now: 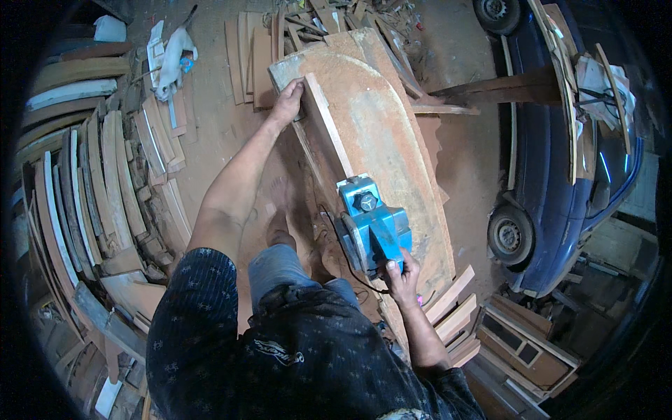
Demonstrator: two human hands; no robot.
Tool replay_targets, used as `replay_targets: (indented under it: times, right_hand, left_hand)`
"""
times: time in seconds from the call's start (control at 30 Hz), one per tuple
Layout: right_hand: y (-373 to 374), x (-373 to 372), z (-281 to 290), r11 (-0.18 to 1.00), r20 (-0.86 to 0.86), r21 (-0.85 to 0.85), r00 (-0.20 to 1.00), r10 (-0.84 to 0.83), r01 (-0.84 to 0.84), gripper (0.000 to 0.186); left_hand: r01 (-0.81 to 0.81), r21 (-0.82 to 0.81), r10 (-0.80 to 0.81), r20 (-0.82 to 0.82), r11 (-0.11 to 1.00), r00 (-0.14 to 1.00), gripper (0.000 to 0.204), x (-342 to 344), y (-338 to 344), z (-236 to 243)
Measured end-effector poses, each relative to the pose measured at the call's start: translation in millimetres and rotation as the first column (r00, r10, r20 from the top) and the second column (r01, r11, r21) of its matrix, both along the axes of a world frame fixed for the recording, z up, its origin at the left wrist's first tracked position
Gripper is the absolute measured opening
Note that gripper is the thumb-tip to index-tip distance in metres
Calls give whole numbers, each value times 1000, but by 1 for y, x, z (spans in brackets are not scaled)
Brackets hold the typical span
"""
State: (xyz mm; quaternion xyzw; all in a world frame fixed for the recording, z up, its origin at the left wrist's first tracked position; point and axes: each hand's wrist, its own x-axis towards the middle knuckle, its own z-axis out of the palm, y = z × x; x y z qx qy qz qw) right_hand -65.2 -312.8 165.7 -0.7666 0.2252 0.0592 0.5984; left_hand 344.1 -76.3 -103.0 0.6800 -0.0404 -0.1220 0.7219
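The left hand [288,100] is closed on the far end of a wooden strip [327,127] along the left side of the workbench [395,140]. The right hand [402,278] wraps the handle [386,241] of a blue planer [362,203] over the strip's nearer part. A blue vehicle [549,161] stands right, 2 wheels [509,234] showing.

Stretching from 12 o'clock toward 5 o'clock, the worn wooden table [399,140], rounded at its 12 o'clock end, carries a coat of reddish dust [350,73] and, along its 9 o'clock edge, a narrow wooden strip [328,127] that meets a blue power planer [381,224] at its 6 o'clock end.
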Motion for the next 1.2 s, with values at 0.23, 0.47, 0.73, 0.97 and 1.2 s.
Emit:
replay_targets:
  times: [0.23,0.47,0.73,0.97,1.2]
  right_hand:
    - [8,35,3,999,-17,4,999,45,-45,43]
    - [30,93,5,997,40,-19,997,70,-70,40]
    - [55,158,3,1000,33,5,999,19,-19,47]
    - [79,227,3,999,35,-7,998,45,-44,51]
    - [97,297,-5,993,42,-113,998,48,-43,52]
  left_hand:
    - [-59,15,59,-2,998,998,34,-2,5,-8]
    - [-137,177,123,86,975,989,32,-5,4,-14]
    - [-156,222,117,178,963,977,32,-11,7,20]
    - [-198,243,139,238,950,961,31,-9,6,-3]
    - [-271,-598,29,-382,754,924,24,-13,7,36]
